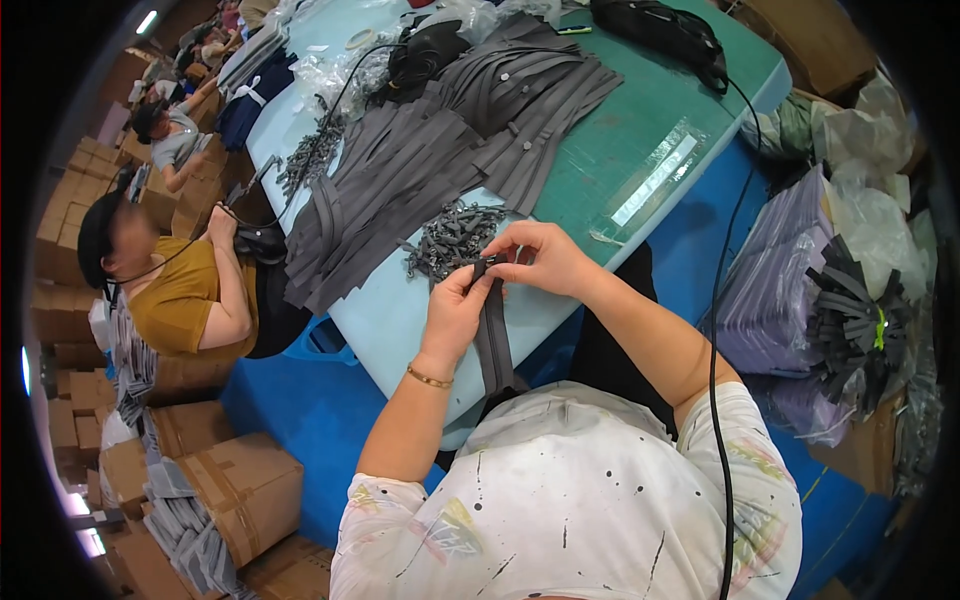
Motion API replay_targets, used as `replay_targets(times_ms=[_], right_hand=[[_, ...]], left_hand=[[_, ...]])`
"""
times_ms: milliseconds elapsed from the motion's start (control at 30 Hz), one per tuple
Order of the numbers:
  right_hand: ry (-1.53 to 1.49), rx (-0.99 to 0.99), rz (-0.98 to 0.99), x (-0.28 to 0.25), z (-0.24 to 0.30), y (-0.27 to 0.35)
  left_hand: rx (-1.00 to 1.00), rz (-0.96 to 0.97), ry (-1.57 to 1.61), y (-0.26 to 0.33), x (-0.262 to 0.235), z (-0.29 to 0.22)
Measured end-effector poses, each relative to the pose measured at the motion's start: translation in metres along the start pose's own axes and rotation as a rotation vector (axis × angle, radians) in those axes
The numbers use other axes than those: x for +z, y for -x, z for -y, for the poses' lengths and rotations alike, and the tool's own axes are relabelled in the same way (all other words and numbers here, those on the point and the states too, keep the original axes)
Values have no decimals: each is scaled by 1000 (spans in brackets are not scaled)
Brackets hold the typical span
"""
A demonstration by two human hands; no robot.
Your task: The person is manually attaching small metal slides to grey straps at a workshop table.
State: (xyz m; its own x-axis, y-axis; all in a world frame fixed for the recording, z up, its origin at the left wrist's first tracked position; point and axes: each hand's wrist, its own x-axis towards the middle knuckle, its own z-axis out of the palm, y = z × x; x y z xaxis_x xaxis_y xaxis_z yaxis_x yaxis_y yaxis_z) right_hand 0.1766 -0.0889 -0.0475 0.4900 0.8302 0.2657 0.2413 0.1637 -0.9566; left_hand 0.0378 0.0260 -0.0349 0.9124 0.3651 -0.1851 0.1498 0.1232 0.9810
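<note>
My left hand (455, 312) pinches the upper end of a dark grey zipper strip (494, 345), which hangs down over the table edge toward my lap. Thumb and fingers of my right hand (540, 260) close on a small dark zipper slider (490, 262) at that same end; the fingers partly cover it. Both hands meet just in front of a loose heap of dark zipper sliders (450, 236). Beyond it, many grey zipper strips (390, 180) lie spread in overlapping bundles across the table.
The light blue table (375, 335) carries a green mat (650, 110), a black bag (665, 35) and another metal-parts heap (315, 150). A black cable (714, 400) runs down my right side. A co-worker (190, 290) sits at the left. Wrapped stacks (770, 280) and cartons (245, 490) stand around.
</note>
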Motion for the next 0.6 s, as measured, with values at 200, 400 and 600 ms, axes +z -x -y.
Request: replay_targets(times_ms=[200,400,600], right_hand=[[39,18,-10,0,5,1],[60,29,-39,2,-1,2],[164,-49,0,1,2,1]], left_hand=[[59,14,-42,0,1,5],[30,7,-54,1,2,1],[59,-16,-59,2,2,9]])
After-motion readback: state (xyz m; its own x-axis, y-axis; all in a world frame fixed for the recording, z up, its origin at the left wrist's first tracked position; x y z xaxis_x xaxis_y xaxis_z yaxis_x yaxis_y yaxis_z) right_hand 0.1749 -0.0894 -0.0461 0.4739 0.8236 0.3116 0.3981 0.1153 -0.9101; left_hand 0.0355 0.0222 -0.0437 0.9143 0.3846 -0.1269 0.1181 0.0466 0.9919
